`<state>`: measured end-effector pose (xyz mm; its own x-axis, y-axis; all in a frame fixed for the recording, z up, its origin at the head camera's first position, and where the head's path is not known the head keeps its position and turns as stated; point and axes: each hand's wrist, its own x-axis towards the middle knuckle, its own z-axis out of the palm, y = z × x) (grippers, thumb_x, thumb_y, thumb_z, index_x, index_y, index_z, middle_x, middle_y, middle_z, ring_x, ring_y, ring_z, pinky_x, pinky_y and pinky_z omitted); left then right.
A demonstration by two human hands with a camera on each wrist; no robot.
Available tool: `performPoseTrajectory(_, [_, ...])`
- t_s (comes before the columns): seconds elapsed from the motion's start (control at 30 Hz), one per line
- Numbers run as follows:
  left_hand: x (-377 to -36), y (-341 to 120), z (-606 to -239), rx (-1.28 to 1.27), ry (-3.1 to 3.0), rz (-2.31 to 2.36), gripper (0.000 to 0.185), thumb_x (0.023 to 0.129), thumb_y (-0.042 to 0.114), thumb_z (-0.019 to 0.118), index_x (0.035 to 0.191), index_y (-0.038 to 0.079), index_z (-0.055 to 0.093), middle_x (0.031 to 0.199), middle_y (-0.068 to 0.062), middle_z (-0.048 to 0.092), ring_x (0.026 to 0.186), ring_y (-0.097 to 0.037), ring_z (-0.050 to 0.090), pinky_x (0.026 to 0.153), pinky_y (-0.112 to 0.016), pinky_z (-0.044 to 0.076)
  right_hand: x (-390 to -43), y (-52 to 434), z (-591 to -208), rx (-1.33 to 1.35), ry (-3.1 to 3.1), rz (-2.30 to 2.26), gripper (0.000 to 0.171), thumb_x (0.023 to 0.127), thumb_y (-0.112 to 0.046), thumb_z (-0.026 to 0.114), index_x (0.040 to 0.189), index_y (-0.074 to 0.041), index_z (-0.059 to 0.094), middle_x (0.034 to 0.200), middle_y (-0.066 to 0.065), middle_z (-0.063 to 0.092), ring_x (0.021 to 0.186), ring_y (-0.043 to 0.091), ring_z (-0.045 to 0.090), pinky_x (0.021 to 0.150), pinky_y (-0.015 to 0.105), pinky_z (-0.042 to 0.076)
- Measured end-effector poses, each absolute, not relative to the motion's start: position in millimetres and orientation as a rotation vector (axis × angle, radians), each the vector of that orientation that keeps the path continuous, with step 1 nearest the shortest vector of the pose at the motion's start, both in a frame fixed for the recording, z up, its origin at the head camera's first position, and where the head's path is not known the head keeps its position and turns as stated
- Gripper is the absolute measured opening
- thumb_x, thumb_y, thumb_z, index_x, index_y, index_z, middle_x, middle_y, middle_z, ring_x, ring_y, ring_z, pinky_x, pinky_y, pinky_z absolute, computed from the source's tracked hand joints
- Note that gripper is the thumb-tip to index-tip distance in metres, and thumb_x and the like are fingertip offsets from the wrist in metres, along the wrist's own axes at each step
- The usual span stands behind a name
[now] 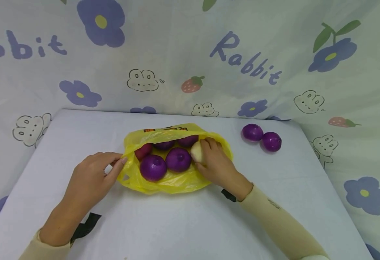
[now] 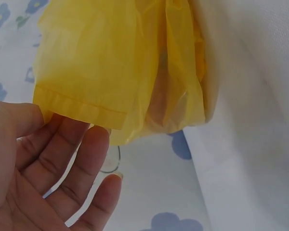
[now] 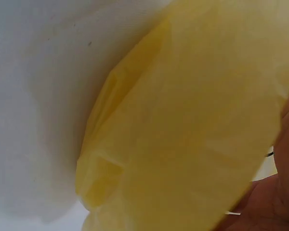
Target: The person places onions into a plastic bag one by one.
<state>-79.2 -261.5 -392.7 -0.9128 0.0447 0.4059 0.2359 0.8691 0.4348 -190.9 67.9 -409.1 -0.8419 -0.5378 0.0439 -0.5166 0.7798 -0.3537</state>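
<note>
A yellow plastic bag [image 1: 180, 186] lies with its mouth gaping in the middle of the table. My left hand [image 1: 90, 178] pinches the bag's left rim between thumb and fingers; the left wrist view shows that pinch on the hemmed edge. Inside the bag sit several shiny purple onions [image 1: 153, 168], with a redder round one [image 1: 143, 151] at the left. My right hand [image 1: 216, 160] reaches into the bag's right side and grips a whitish onion [image 1: 196, 152], partly hidden by the fingers. In the right wrist view the bag's wall covers most of that hand.
Two purple onions [image 1: 252, 132] lie side by side at the table's back right, outside the bag. The white table [image 1: 176, 231] meets a printed cloth backdrop [image 1: 173, 54] behind. Dark straps [image 1: 87, 225] show at both wrists.
</note>
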Motion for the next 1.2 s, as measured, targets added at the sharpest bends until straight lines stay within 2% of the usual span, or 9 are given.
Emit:
performPoseTrajectory(0.73, [-80, -261, -393, -0.195, -2.649, -0.688, 0.02, 0.091, 0.011, 0.081, 0.107, 0.001, 0.078, 0.092, -0.009, 0.077, 0.08, -0.029, 0.068, 0.069, -0.052, 0.057, -197, 65, -416, -0.844, 2.89, -0.48, 0.08, 0.095, -0.025, 0.078, 0.154, 0.008, 0.037, 0.153, 0.029, 0.042, 0.139, 0.046, 0.044, 0.119, 0.052, 0.033])
performPoseTrajectory(1.2, [-80, -261, -392, -0.206, -2.637, -0.685, 0.019, 0.09, 0.011, 0.082, 0.106, 0.001, 0.078, 0.09, -0.008, 0.076, 0.078, -0.027, 0.067, 0.067, -0.051, 0.056, -185, 66, -406, -0.908, 2.931, -0.515, 0.084, 0.092, -0.028, 0.083, 0.155, 0.005, 0.038, 0.155, 0.025, 0.042, 0.141, 0.043, 0.043, 0.116, 0.051, 0.039])
